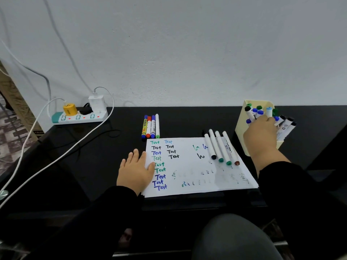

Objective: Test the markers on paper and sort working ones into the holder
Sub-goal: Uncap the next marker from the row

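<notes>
— Both black sleeves [105, 207] are reaching over the black table [93, 166]. What is the left hand [136, 170] doing?
— It is lying flat, fingers spread, on the white paper sheet [197, 173].
— And the right hand [262, 134]?
— It is gripping white markers [283, 128] at the pale yellow plastic holder [241, 128].

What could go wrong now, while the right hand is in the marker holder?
1. The holder leans and stands near the table's right side; the right hand reaching among its markers could tip it over.
2. Four markers lie loose on the paper; they may roll if the sheet shifts, though the left hand presses its edge.
</notes>
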